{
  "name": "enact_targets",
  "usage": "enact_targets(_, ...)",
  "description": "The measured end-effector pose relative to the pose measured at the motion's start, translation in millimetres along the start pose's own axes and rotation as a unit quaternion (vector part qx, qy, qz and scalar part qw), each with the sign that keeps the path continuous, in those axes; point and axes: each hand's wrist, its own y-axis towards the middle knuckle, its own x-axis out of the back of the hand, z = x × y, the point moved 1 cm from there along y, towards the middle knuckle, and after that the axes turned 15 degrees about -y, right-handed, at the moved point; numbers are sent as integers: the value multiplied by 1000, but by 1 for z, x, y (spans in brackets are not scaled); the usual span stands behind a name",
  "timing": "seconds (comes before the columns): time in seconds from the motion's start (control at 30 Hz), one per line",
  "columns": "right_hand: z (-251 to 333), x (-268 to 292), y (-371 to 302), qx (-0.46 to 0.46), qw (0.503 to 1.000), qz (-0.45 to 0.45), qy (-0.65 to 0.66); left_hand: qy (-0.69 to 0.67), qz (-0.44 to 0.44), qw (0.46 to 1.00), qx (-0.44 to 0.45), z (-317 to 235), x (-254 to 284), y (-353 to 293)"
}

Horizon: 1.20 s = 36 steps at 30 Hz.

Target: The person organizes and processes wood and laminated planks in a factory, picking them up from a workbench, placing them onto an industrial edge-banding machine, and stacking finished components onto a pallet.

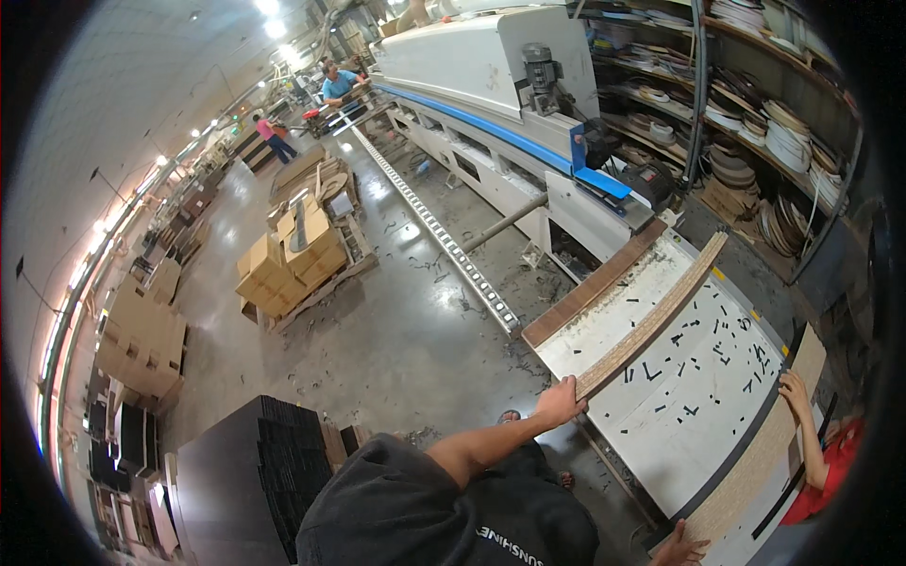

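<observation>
My left hand (560,400) is closed round the near end of a long, narrow chipboard strip (651,323), which lies across a white work surface (651,443). At the lower edge, my right hand (681,547) has its fingers spread against the near end of a second chipboard strip (746,462) with a dark edge; part of this hand is cut off. A co-worker's hand (796,389), on an arm from a red sleeve (824,476), touches the far part of that second strip. Short black scraps lie scattered on the white surface between the strips.
A long white machine (453,57) with a blue rail stands ahead, beside a roller track (425,217). Shelves at right hold coiled edging (788,141). Cartons on a pallet (293,255) and dark stacked panels (245,472) stand left. Two people are farther off.
</observation>
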Motion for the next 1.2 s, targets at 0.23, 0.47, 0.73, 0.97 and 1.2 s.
enact_targets(0.23, -1, -3, -1, 6, 1000, 20, -4, 0, -2, 1000, -10, -2, 2, -1)
enact_targets(0.47, -2, -5, -3, 8, 999, 40, -12, 8, -1, 1000, -3, -2, 1, -1)
enact_targets(0.73, 0, -19, -2, 7, 998, 64, -17, 15, -5, 1000, -12, -2, 0, -1)
enact_targets(0.97, 4, -38, -5, 8, 996, 85, -19, 12, -7, 1000, -10, -2, 0, -1)
enact_targets(1.2, 5, -38, -6, 10, 994, 108, -23, 14, -14, 999, -26, 3, -3, 1)
